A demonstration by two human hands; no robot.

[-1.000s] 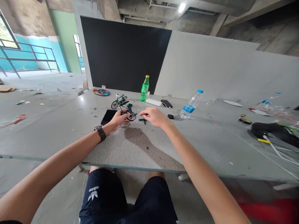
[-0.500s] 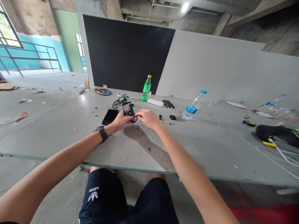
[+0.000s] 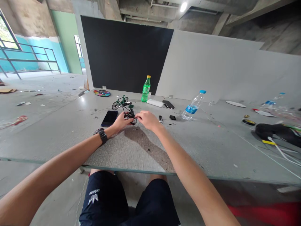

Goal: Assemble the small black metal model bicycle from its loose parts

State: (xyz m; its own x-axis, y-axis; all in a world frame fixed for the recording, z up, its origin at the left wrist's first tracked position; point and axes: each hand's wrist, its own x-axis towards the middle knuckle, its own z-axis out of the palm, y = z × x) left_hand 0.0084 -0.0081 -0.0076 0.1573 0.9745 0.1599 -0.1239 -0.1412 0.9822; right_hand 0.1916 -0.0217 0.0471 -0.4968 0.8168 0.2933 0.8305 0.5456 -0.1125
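Near the middle of the table, my left hand is closed on a small black model bicycle. The fingers of my right hand are pinched together at the bicycle's right-hand wheel; whether they grip the wheel or a tiny part is too small to tell. Just behind stands a green model bicycle. A dark phone lies to the left of my left hand. Small black parts and a black block lie to the right of my right hand.
Behind the hands are a green bottle, a white power bank with a dark device, and a colourful palette. Farther right stand a clear water bottle, a tape roll and a black bundle with cables.
The view has shifted slightly. Both hands stay at the black bicycle, whose upper part looks a little turned.
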